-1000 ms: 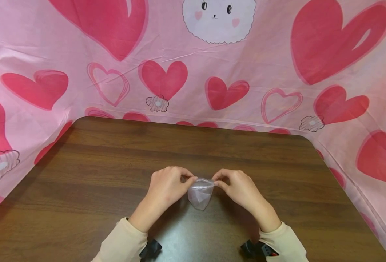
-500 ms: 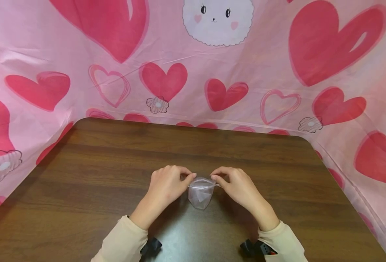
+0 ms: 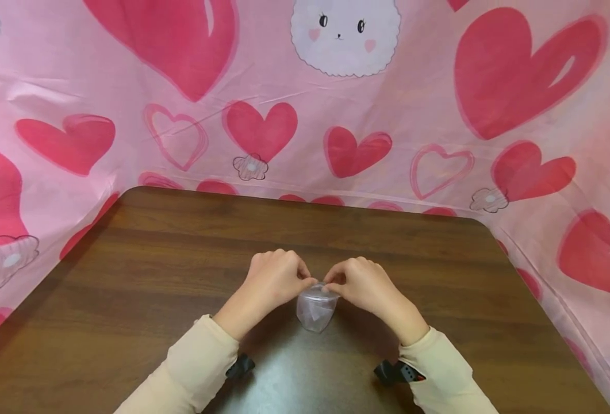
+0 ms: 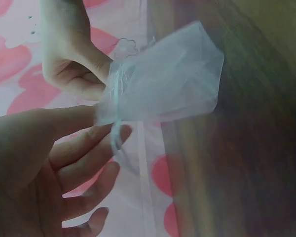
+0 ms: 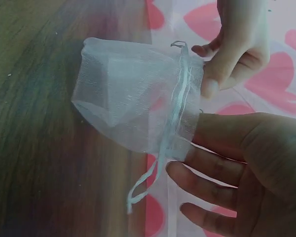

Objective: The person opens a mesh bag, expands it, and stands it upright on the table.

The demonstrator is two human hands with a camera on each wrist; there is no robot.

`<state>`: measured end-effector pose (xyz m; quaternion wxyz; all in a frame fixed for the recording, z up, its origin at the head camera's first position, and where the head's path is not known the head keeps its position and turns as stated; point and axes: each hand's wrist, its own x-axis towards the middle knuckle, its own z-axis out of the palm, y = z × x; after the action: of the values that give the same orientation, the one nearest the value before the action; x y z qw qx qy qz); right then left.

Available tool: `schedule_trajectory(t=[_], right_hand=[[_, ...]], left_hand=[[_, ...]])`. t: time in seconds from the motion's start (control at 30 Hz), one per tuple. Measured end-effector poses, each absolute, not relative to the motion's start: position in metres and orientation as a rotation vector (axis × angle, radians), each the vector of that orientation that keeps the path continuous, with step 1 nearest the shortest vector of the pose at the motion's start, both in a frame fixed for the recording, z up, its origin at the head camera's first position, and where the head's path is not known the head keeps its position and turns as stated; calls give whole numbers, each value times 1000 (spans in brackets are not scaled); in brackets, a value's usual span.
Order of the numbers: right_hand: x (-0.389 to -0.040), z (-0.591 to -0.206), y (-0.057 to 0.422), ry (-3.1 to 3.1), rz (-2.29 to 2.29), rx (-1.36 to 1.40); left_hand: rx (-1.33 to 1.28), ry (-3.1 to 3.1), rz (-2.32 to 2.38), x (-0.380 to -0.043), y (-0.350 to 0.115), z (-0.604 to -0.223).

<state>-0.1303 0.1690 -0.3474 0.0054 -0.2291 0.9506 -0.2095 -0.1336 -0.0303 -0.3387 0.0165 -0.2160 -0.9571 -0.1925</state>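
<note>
A small sheer white organza drawstring pouch (image 3: 316, 315) hangs between the two hands, its mouth upward in the head view. My left hand (image 3: 276, 276) pinches the left of the top edge between thumb and fingers. On the other side, my right hand (image 3: 364, 282) pinches the right of that edge, close to the left fingertips. The right wrist view shows the pouch's ribbon (image 5: 175, 111) threaded below the rim, with a loop dangling from one side. Through the thin fabric of the pouch (image 4: 177, 74) a paler, folded shape shows; what it is I cannot tell.
A dark brown wooden table (image 3: 180, 241) lies beneath the hands. Pink cloth (image 3: 310, 86) printed with red hearts stands along its back and sides. Black devices are strapped at both wrists, including a left wrist camera (image 3: 240, 367).
Both hands have moved inward, so their fingertips are now closer together over the pouch's mouth. The knuckles sit slightly higher. The pouch stays in nearly the same place.
</note>
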Motion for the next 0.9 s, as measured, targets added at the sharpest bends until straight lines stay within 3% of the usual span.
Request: schedule_trajectory(t=[0.4, 0.9], right_hand=[[-125, -353, 167, 3043, -686, -699], [-121, -349, 164, 3046, -688, -729]], left_hand=[[-799, -3118, -534, -138, -37, -337], [-772, -3128, -570, -138, -41, -342]])
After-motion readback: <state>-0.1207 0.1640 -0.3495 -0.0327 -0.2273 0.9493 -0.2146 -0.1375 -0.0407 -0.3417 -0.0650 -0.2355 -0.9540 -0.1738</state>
